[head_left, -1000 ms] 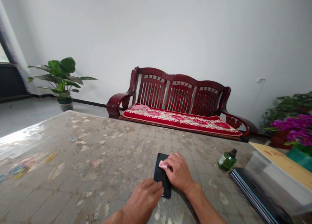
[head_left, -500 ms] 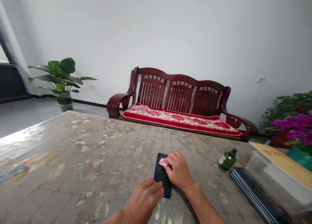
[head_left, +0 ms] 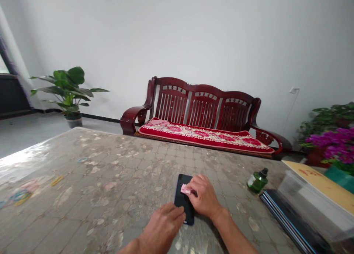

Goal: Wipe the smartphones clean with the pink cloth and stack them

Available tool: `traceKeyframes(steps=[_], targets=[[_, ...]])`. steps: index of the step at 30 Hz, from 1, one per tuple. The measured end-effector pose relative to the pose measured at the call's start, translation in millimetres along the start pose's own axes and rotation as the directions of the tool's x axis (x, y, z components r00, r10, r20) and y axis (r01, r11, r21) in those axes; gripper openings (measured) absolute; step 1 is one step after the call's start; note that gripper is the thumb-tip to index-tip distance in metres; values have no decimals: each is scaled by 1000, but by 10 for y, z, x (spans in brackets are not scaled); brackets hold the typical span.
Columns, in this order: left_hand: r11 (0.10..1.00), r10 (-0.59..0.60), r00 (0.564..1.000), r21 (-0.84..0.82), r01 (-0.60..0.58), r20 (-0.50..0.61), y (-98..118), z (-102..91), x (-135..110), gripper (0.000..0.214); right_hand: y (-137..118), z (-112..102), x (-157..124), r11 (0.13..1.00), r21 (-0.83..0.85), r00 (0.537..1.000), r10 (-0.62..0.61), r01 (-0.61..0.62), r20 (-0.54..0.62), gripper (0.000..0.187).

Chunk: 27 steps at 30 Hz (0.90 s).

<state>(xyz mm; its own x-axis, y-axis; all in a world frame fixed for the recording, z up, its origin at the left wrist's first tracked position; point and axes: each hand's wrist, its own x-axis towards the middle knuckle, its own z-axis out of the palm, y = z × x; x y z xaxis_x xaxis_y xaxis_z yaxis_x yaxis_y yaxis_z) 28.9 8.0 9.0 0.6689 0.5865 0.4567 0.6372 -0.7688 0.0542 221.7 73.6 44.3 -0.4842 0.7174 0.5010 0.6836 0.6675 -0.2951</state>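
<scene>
A black phone (head_left: 183, 195) lies flat on the patterned table (head_left: 116, 180), screen up. My left hand (head_left: 163, 226) rests on the phone's near end, fingers curled down on it and pinning it to the table. My right hand (head_left: 204, 199) is closed on a small pink wad of cloth (head_left: 184, 190) and presses it onto the phone's glass near the middle. The far end of the phone shows beyond my fingers.
A small green bottle (head_left: 257, 182) stands to the right. A dark laptop (head_left: 287, 217) and a clear plastic box (head_left: 312, 206) lie at the right edge. Coloured rubber bands (head_left: 19, 195) are scattered at the left. A red wooden bench (head_left: 204, 117) stands beyond the table.
My right hand and the pink cloth shifted slightly along the phone's screen. The left hand has stayed put. The camera tilted a little.
</scene>
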Motion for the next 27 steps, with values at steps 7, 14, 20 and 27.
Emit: traceKeyframes(steps=[7,14,20,27], targets=[[1000,2,1000,5,-2,-8,-13,47,-6,15,13,-14,-13,1000,5,1000,18,-18,-13,13],[1000,12,999,10,-12,-40,-8,32,-23,12,-14,-40,-29,997,27,997,-70,69,36,14],[1000,5,1000,1,-5,-20,-1,31,-15,12,17,-22,-2,999,-45,1000,22,-23,-20,13],[1000,-2,1000,6,2,-3,0,14,-6,12,-51,-32,-26,997,33,996,-73,72,47,17]])
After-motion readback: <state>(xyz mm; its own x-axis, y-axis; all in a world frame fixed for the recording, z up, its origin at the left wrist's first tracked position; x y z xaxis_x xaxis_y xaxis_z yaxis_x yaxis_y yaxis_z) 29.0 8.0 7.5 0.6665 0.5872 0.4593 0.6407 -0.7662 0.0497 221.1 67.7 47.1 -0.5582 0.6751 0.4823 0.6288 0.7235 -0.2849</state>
